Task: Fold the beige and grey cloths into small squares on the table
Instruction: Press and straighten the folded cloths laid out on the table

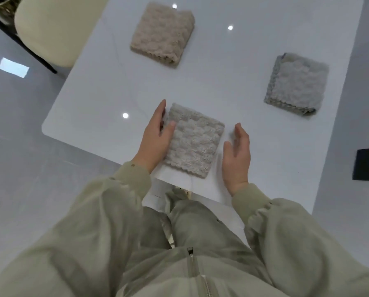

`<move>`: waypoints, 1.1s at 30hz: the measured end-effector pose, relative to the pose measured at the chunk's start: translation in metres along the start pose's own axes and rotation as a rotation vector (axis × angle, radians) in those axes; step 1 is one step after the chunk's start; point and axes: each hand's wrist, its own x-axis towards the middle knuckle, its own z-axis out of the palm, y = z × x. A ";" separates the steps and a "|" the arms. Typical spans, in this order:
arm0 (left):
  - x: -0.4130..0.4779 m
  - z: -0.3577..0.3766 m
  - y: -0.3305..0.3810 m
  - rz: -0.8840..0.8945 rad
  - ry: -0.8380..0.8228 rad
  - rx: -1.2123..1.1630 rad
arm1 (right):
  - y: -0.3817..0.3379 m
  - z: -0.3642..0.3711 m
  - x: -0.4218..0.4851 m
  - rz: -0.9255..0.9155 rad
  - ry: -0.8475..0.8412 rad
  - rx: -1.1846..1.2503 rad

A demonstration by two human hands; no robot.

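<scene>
Three fluffy cloths lie folded into squares on the white table (106, 93). A pale beige-grey cloth (193, 141) sits near the front edge between my hands. My left hand (157, 136) rests against its left side, fingers straight, thumb lying on its top. My right hand (237, 155) hovers just right of the cloth, fingers relaxed, not touching it. A beige cloth (163, 34) lies at the back centre. A grey cloth (297, 83) lies at the right.
A cream chair (48, 28) stands at the table's back left corner. A dark rectangular panel (364, 163) lies on the glossy floor to the right. The table's front edge runs just below my wrists.
</scene>
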 end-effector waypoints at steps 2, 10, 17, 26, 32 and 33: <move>0.004 -0.002 0.002 -0.005 -0.034 0.011 | -0.003 0.008 0.002 0.014 0.003 0.055; 0.006 -0.001 -0.001 0.024 -0.102 0.028 | -0.020 0.046 -0.007 0.082 0.044 0.104; 0.013 -0.004 -0.002 0.063 -0.175 0.076 | -0.020 0.048 -0.007 0.112 0.220 0.091; 0.015 -0.002 -0.001 0.104 -0.195 0.131 | -0.028 0.063 -0.013 0.099 0.256 0.023; 0.022 -0.011 0.005 0.188 -0.274 0.304 | -0.030 0.061 -0.012 0.121 0.205 -0.154; 0.026 -0.013 0.006 0.260 -0.285 0.434 | -0.029 0.060 -0.012 0.110 0.196 -0.215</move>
